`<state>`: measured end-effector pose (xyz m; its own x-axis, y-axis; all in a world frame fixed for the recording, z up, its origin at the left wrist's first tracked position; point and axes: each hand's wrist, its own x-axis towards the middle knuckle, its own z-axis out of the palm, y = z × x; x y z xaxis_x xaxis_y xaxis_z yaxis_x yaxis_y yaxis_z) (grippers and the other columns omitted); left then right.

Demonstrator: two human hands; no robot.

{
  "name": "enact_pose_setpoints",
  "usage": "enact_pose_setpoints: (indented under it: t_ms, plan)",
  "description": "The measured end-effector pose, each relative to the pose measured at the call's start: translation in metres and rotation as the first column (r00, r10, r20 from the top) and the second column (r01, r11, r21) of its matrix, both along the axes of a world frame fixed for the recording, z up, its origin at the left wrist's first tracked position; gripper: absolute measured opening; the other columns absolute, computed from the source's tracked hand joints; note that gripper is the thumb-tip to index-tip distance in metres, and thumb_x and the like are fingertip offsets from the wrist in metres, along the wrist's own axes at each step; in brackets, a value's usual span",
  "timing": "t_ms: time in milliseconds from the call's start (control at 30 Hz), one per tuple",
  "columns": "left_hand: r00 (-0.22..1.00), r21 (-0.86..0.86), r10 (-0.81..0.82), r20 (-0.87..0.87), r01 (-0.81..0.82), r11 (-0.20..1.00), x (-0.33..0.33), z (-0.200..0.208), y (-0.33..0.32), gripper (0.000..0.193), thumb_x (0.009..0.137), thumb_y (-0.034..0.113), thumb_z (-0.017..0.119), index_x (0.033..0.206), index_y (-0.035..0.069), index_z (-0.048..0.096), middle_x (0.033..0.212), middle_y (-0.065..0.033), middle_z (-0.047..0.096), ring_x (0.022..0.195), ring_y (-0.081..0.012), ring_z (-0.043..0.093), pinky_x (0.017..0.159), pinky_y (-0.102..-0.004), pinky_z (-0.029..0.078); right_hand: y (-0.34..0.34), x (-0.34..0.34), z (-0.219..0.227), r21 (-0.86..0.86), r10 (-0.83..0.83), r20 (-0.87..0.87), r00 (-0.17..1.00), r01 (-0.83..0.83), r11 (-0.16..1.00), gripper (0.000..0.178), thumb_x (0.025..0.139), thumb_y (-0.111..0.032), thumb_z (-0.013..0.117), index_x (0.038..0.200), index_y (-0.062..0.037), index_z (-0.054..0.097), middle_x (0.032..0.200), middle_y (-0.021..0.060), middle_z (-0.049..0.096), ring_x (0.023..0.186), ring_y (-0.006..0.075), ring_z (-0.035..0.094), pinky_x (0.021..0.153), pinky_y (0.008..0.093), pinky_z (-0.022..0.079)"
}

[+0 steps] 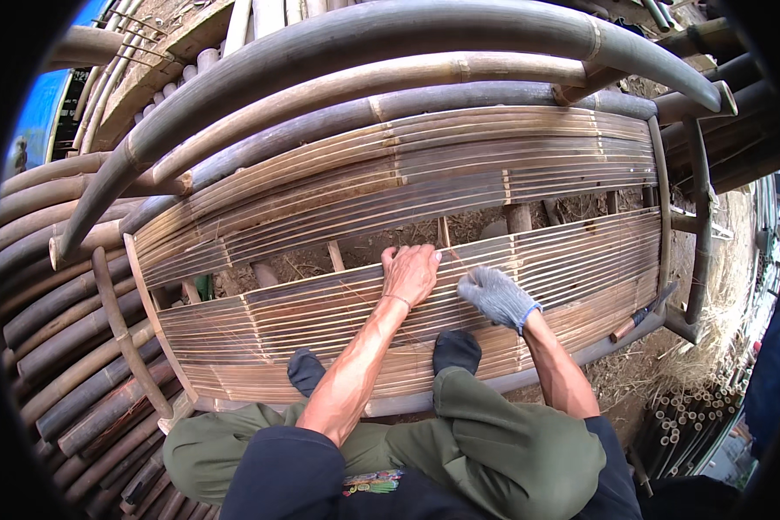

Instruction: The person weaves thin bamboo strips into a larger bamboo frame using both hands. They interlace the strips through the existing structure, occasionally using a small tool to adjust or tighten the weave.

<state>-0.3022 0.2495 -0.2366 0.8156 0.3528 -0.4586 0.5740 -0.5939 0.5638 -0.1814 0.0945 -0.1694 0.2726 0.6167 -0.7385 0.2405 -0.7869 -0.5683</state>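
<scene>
A long bamboo bench (581, 251) with a seat of narrow split slats lies before me, and I sit on its near side. My bare left hand (410, 273) is closed over the far edge of the near slat panel (321, 303), beside the open gap in the seat. Just to its right is my right hand (496, 296) in a grey knitted glove, low over the same slats. Its fingers are curled together and slightly blurred; what they hold is hidden. A thin reddish strand shows faintly between the two hands.
Thick curved bamboo rails (390, 43) form the bench's far side. Stacked bamboo poles (69, 347) lie at left. A dark tool with a wooden handle (622, 330) rests on the right end. Bundled thin bamboo (680, 425) stands at lower right. My dark-socked feet (456, 351) press on the slats.
</scene>
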Motion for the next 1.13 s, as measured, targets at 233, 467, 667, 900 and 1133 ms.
enact_pose_setpoints:
  t_ms: [233,467,667,900,1133]
  plan:
    - [0.998,-0.032,0.049,-0.036,-0.05,0.998,0.006,0.005,0.001,0.037,0.1,0.033,0.048,0.13,0.013,0.059,0.115,-0.0135,0.067,0.104,-0.0345,0.058,0.099,-0.0549,0.029,0.013,0.051,0.073,0.558,-0.253,-0.001,0.967,0.21,0.802,0.032,0.097,-0.033,0.057,0.087,-0.0046,0.069,0.107,0.0172,0.07,0.094,0.0267,0.065,0.091,0.0401,0.051]
    - [0.994,-0.11,0.02,-0.111,-0.032,0.993,0.011,0.006,0.009,0.038,0.099,0.035,0.048,0.133,0.02,0.058,0.119,-0.0087,0.065,0.109,-0.0362,0.056,0.097,-0.0554,0.028,0.06,0.07,0.022,0.202,0.143,0.395,0.907,-0.237,0.95,0.038,0.099,-0.032,0.048,0.096,-0.0025,0.072,0.093,0.0239,0.07,0.07,0.0393,0.067,0.069,0.0463,0.056]
    - [0.99,-0.149,-0.042,-0.136,0.022,0.989,0.011,0.006,0.011,0.03,0.1,0.035,0.045,0.117,0.022,0.067,0.116,-0.008,0.068,0.106,-0.0364,0.057,0.096,-0.0574,0.028,0.004,-0.012,-0.007,0.075,0.206,0.397,0.895,-0.255,0.964,0.035,0.099,-0.031,0.046,0.086,-0.0032,0.064,0.082,0.0221,0.068,0.077,0.0418,0.066,0.07,0.0529,0.052]
    - [0.996,-0.13,0.091,0.0,-0.09,0.987,0.01,0.005,0.005,0.024,0.097,0.03,0.053,0.109,0.019,0.072,0.106,-0.0048,0.072,0.102,-0.0314,0.058,0.099,-0.0561,0.027,-0.029,0.012,-0.019,0.229,0.345,0.522,0.78,-0.517,0.825,0.011,0.089,-0.011,0.055,0.097,-0.0032,0.058,0.075,0.0165,0.059,0.072,0.0364,0.062,0.061,0.0484,0.048]
    - [0.987,-0.179,0.147,0.067,-0.133,0.975,-0.017,-0.005,0.008,0.027,0.096,0.033,0.057,0.112,0.017,0.072,0.108,-0.0058,0.072,0.104,-0.031,0.057,0.097,-0.0536,0.028,-0.036,-0.007,-0.035,0.208,0.081,0.194,0.978,-0.122,0.97,0.016,0.095,-0.021,0.051,0.095,-0.0064,0.059,0.079,0.0151,0.064,0.074,0.0346,0.064,0.064,0.0473,0.051]
